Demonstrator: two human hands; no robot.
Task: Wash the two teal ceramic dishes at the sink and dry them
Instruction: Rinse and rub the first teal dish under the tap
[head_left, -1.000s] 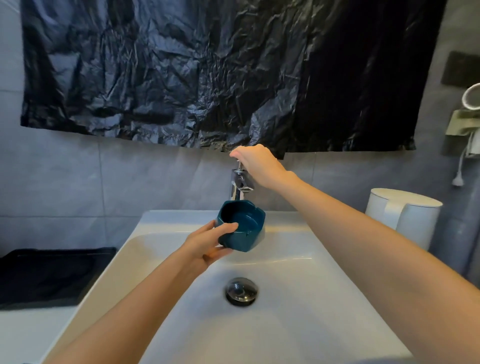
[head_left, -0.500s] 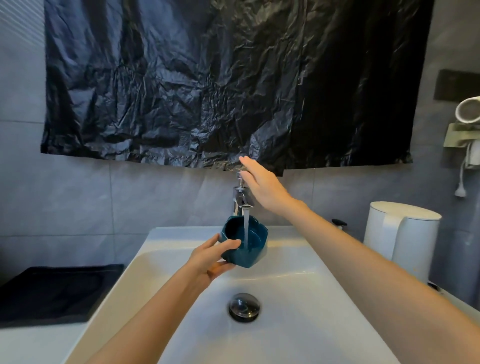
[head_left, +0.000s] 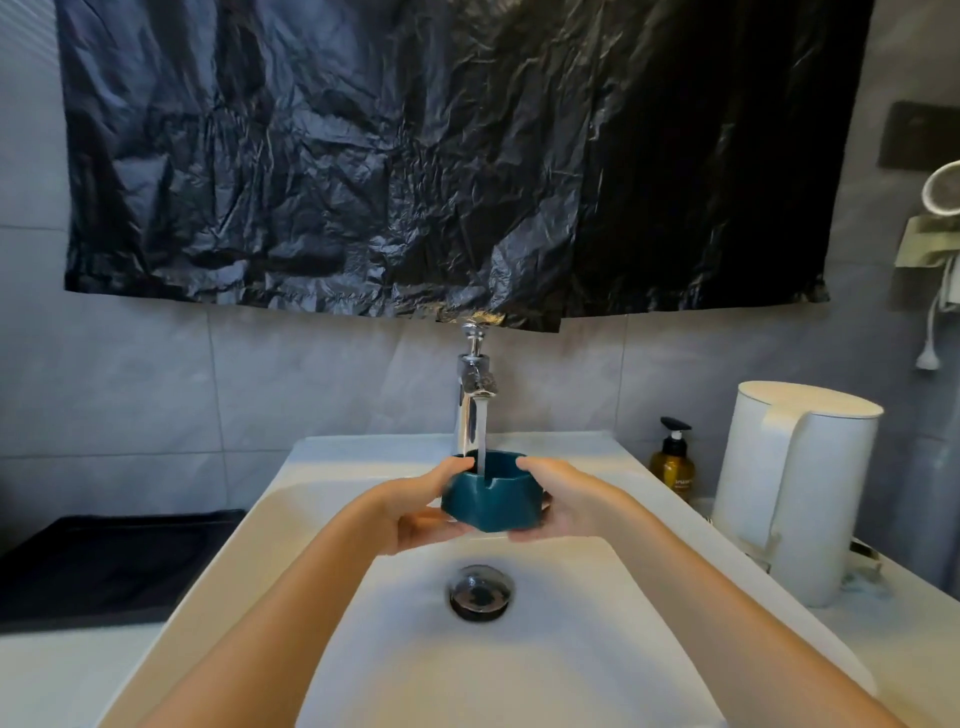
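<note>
Bare forearms (head_left: 291, 613) (hands (head_left: 415, 512) likewise)

The left hand (head_left: 415, 512) and right hand (head_left: 563, 506) blur where they clasp the teal dish (head_left: 491, 501), covering its flanks. Behind the grip the dish hides the faucet (head_left: 470, 415) foot; rightward, the bottle (head_left: 672, 462) label is unreadable.

Looks like a home bathroom: white ceramic sink (head_left: 332, 467) set in a pale counter (head_left: 909, 649), chrome tap (head_left: 470, 405) running above the drain (head_left: 480, 592), grey wall tiles (head_left: 322, 384) behind. Amber pump bottle (head_left: 671, 462) and white kettle (head_left: 795, 488) just right of the sink. Crinkled black plastic sheet (head_left: 415, 156) hung on the wall above the tap.
</note>
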